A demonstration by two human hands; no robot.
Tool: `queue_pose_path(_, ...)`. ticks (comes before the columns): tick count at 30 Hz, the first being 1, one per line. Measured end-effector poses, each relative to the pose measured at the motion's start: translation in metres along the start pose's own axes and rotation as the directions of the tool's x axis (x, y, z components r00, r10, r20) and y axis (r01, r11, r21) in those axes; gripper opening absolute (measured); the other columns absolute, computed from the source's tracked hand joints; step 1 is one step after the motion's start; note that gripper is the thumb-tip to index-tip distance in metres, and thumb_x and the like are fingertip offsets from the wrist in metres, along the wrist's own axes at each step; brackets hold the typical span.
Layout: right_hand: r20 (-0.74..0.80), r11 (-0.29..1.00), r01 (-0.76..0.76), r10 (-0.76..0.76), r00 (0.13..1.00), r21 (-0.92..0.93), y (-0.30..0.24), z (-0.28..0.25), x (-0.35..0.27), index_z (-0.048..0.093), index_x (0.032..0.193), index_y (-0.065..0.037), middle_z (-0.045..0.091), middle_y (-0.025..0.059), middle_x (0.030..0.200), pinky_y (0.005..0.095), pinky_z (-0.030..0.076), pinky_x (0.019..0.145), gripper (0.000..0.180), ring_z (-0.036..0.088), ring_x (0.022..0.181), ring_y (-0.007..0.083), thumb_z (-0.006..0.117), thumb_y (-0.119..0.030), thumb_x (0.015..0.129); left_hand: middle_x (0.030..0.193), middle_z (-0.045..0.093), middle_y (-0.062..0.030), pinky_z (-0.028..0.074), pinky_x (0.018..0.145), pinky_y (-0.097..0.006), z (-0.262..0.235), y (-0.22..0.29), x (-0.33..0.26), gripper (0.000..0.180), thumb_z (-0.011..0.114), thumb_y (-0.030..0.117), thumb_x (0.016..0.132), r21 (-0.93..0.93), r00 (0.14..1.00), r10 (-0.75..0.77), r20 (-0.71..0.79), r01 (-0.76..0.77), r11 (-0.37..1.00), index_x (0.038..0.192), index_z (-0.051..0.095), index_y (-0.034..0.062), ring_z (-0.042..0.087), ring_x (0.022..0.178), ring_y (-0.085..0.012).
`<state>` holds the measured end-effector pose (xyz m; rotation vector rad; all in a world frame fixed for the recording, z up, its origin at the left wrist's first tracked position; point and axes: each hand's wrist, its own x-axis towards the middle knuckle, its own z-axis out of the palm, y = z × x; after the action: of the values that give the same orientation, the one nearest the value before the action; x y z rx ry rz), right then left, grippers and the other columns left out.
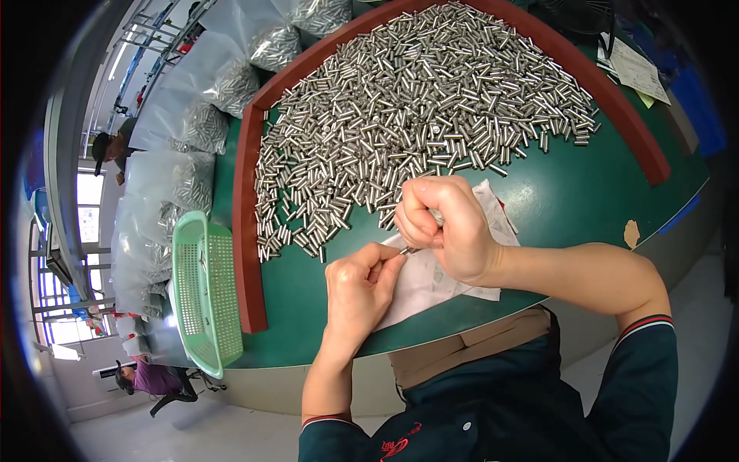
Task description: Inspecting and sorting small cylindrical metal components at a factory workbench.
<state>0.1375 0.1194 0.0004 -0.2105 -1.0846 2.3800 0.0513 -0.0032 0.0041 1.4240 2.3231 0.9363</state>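
Observation:
A short shiny metal pin (406, 250) is pinched between the thumb and forefinger of my left hand (358, 289). Close against the pin's other end, my right hand (450, 225) is curled into a fist. Something small and pale shows between its thumb and fingers, too hidden to name. Both hands are over a wrinkled white cloth (419, 296) at the table's near edge. Just beyond them spreads a large heap of loose metal pins (416, 92), all much alike, on the green tabletop (550, 200).
A dark red wooden rail (250, 223) borders the heap. Left of it stands a green plastic basket (217, 289). Clear bags of metal pins (204, 127) line the far left. Papers (631, 69) lie at the far right. Two people are in the background at left.

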Motion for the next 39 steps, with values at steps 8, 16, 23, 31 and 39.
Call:
queue_pose_path(8, 0.003, 0.993, 0.068, -0.068, 0.998, -0.093, 0.004, 0.007, -0.002, 0.028, 0.050, -0.008, 0.028, -0.0005, 0.045, 0.0237, 0.020, 0.043, 0.032, 0.023, 0.043, 0.0078, 0.033, -0.016, 0.080, 0.043, 0.041, -0.0072, 0.034, 0.040, -0.028, -0.001, 0.005, 0.002, 0.008, 0.063, 0.002, 0.069, 0.020, 0.999, -0.036, 0.019, 0.035, 0.999, 0.066, 0.057, -0.0013, 0.039, 0.036, -0.0159)
queue_pose_path(16, 0.060, 0.940, 0.174, -0.163, 0.985, -0.292, 0.010, 0.015, -0.001, 0.030, 0.054, -0.001, 0.032, 0.0040, 0.049, 0.0278, 0.028, 0.042, 0.029, 0.030, 0.047, 0.0092, 0.037, -0.017, 0.077, 0.043, 0.040, -0.0100, 0.035, 0.040, -0.030, 0.000, 0.005, 0.003, 0.007, 0.061, 0.002, 0.070, -0.031, 1.000, 0.021, -0.011, -0.021, 0.999, 0.066, 0.057, -0.0018, 0.039, 0.036, -0.0208)
queue_pose_path(23, -0.003, 0.991, 0.061, -0.061, 0.998, -0.115, 0.003, 0.009, 0.001, 0.028, 0.049, -0.007, 0.028, -0.0002, 0.046, 0.0238, 0.021, 0.043, 0.032, 0.025, 0.044, 0.0084, 0.034, -0.016, 0.079, 0.042, 0.037, -0.0069, 0.033, 0.039, -0.028, 0.001, 0.003, 0.001, 0.008, 0.063, 0.003, 0.070, -0.019, 0.999, -0.049, 0.008, 0.049, 0.999, 0.066, 0.057, -0.0010, 0.035, 0.035, -0.0160)
queue_pose_path(31, -0.009, 0.999, 0.033, -0.033, 0.999, -0.001, 0.000, 0.003, 0.005, 0.027, 0.049, -0.009, 0.027, -0.0005, 0.042, 0.0239, 0.017, 0.040, 0.033, 0.020, 0.040, 0.0078, 0.032, -0.016, 0.080, 0.042, 0.035, -0.0054, 0.031, 0.039, -0.027, 0.001, 0.003, 0.000, 0.007, 0.063, 0.002, 0.070, -0.007, 0.999, -0.037, -0.010, 0.037, 0.999, 0.067, 0.057, -0.0008, 0.034, 0.036, -0.0127)
queue_pose_path(39, 0.001, 0.998, 0.060, -0.060, 0.998, 0.018, -0.004, -0.002, 0.005, 0.028, 0.050, -0.011, 0.026, -0.0013, 0.041, 0.0251, 0.017, 0.041, 0.037, 0.019, 0.039, 0.0091, 0.033, -0.025, 0.084, 0.079, 0.052, -0.0046, 0.028, 0.049, -0.017, -0.012, -0.021, 0.000, 0.009, 0.053, 0.006, 0.083, -0.909, 0.923, -0.190, 0.333, 0.369, 0.196, 0.091, 0.050, 0.0029, 0.032, 0.051, -0.0031)
